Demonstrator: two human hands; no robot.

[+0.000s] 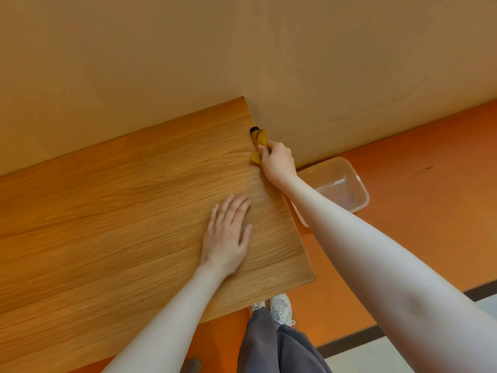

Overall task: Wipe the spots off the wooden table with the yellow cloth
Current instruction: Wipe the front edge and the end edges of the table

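From the head view, my right hand [277, 160] is closed around the bunched yellow cloth [259, 145], which sticks out past my fingers onto a dark spot [254, 129] at the wooden table [121, 197]'s far right edge. My left hand [228, 235] lies open and flat on the table, holding nothing, nearer me than the cloth.

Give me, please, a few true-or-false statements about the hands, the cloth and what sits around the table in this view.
1. The right hand grips the yellow cloth near the table's far right edge. True.
2. The left hand holds a second cloth. False: it lies flat and open on the wooden table, holding nothing.
3. A dark spot shows at the far tip of the cloth. True.
4. The clear plastic container stands on the table. False: it sits on the orange floor beside the table.
5. The cloth is spread flat. False: it is bunched.
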